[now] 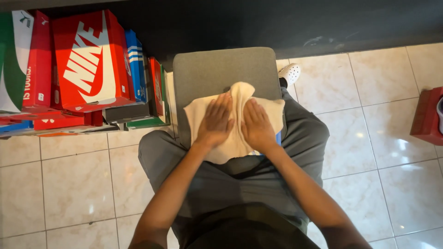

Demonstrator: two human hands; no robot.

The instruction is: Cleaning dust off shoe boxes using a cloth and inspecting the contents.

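Fingers [223, 102] flat on cloth [272, 113], shoeboxes [87, 64] left

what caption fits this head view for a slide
Both hands, left hand and right hand, press flat on a cream cloth over a grey stool.

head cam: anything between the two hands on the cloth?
Head view: a raised fold of the cream cloth runs between the left hand and right hand; both palms lie flat on it.
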